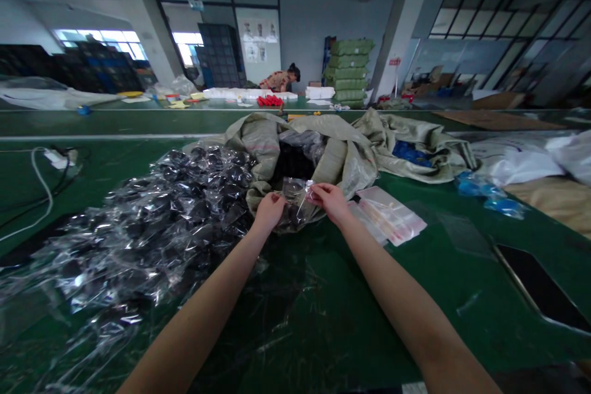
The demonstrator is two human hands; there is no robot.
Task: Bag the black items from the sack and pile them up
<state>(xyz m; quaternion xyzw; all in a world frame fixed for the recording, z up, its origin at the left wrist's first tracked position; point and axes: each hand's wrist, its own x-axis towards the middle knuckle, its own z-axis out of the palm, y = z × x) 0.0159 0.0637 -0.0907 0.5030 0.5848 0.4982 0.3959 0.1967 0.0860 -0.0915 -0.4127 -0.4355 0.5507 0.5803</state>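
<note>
Between my hands hangs a clear plastic bag (pixel 295 202), with something dark showing in or behind it. My left hand (pixel 271 209) pinches the bag's left edge, and my right hand (pixel 329 200) grips its upper right corner with fingers closed. Just behind it lies a woven sack (pixel 258 141) with its mouth rolled open towards me and dark items inside. To the left spreads a large heap of black items in clear bags (pixel 184 209). A stack of flat clear bags (pixel 392 215) lies right of my right hand.
A phone (pixel 540 283) lies on the green table (pixel 314 320) at the right. Another woven sack (pixel 415 135) holds blue items. White cables (pixel 41 184) run along the left. Across the room, a person (pixel 278 80) bends over another table.
</note>
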